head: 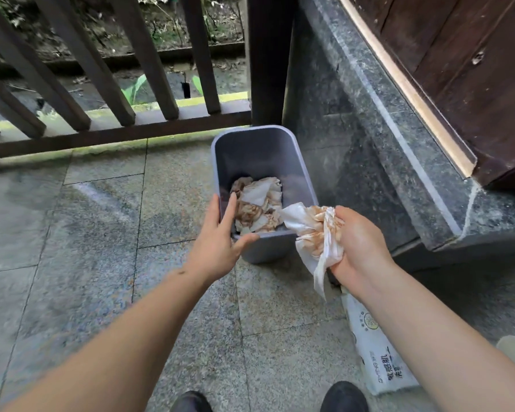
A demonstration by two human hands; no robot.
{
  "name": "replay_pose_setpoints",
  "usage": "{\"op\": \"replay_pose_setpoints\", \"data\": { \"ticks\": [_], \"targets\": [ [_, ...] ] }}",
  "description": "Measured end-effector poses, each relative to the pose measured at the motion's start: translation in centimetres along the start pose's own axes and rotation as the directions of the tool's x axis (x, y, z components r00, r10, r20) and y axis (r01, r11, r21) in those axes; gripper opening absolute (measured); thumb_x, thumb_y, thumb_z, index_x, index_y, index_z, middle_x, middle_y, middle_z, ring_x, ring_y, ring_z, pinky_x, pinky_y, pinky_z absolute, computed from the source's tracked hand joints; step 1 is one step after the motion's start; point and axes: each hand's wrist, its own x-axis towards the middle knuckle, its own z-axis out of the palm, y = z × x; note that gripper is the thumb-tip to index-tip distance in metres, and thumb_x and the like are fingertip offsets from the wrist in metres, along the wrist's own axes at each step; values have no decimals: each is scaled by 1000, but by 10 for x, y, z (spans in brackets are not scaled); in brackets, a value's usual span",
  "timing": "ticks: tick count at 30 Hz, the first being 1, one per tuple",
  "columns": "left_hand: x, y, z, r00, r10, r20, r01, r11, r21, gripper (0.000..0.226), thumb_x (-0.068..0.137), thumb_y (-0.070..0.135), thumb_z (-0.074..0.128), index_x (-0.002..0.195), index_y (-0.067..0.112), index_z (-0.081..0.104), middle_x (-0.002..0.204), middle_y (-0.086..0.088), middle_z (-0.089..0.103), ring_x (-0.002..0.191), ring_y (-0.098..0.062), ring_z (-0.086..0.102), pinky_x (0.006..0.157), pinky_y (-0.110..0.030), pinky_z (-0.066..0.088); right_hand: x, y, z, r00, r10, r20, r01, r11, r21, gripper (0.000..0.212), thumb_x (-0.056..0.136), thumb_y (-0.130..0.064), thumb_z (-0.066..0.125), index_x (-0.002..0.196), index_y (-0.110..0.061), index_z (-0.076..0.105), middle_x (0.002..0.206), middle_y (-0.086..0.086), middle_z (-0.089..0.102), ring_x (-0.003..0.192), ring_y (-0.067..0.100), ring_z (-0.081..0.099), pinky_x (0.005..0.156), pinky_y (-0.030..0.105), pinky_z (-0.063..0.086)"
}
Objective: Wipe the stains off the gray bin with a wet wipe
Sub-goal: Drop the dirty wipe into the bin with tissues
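Observation:
The gray bin [256, 150] stands upright on the stone floor by the railing corner. Crumpled, brown-stained wipes [260, 205] lie at its bottom. My left hand [220, 233] grips the bin's near-left rim, thumb outside on the front and fingers over the edge. My right hand [359, 242] holds a bunched wet wipe [315, 233], white with orange-brown smears, just beside the bin's near-right corner. Part of the wipe hangs down below my palm.
A white wet-wipe pack [375, 352] lies on the floor under my right forearm. A dark wooden railing [116, 135] runs behind the bin. A dark stone ledge [399, 173] and a wooden door [473, 69] rise at the right. My shoes [344, 396] show at the bottom.

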Motion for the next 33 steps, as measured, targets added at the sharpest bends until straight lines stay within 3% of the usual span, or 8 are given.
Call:
{"op": "replay_pose_setpoints", "data": {
  "ticks": [5,12,14,17,20,25,31,33],
  "targets": [
    [1,-4,-3,998,-33,62,34,999,-23,90,78,82,46,149,56,-3,155,22,-31,147,-20,16,105,-43,36,0,6,3,970,139,200,-176,968,181,39,100,-23,43,125,3,58,130,21,62,107,33,63,88,42,53],
    [4,-12,5,998,-25,57,10,969,245,83,72,94,5,139,58,-28,150,10,-43,145,-26,-24,111,-68,11,17,-13,55,977,-146,153,150,988,-16,29,95,-5,43,116,0,63,123,21,66,115,33,64,105,48,48],
    [3,-13,6,997,-38,65,23,976,217,83,72,95,6,141,59,-23,150,14,-43,145,-28,-24,106,-73,15,26,-12,78,882,-447,150,470,804,-364,17,88,-13,47,95,-12,63,99,5,68,95,20,65,91,41,54],
    [3,-13,6,996,-53,74,36,975,218,83,72,95,5,142,59,-22,149,15,-44,146,-29,-21,104,-75,18,50,0,98,703,-612,362,677,420,-604,37,93,-27,40,129,-21,48,113,-5,58,95,11,53,77,26,38],
    [3,-11,5,996,-54,74,37,977,208,85,72,94,4,144,56,-19,148,15,-44,147,-28,-18,105,-72,20,85,13,97,693,-554,461,648,199,-735,45,104,-25,30,148,-28,28,137,5,52,101,17,49,84,34,37],
    [0,-10,3,997,-22,68,17,998,65,83,81,86,25,148,54,-11,151,19,-39,148,-26,-15,106,-58,33,116,22,93,739,-428,520,583,19,-812,44,104,-23,30,147,-27,23,134,15,55,102,29,54,85,40,43],
    [-2,-12,5,1000,5,-14,-6,998,-60,95,84,76,42,154,38,-11,158,15,-28,149,-17,-9,112,-46,26,150,26,106,904,-116,411,420,71,-905,64,98,-31,47,151,-24,12,102,9,59,76,19,59,63,33,46],
    [0,-13,5,997,35,-68,-44,989,-139,107,84,69,55,156,25,-11,162,8,-20,148,-12,-9,119,-43,15,166,23,105,930,-89,358,366,112,-924,65,97,-28,48,151,-24,12,89,9,59,74,20,58,69,39,55]
  ]
}}
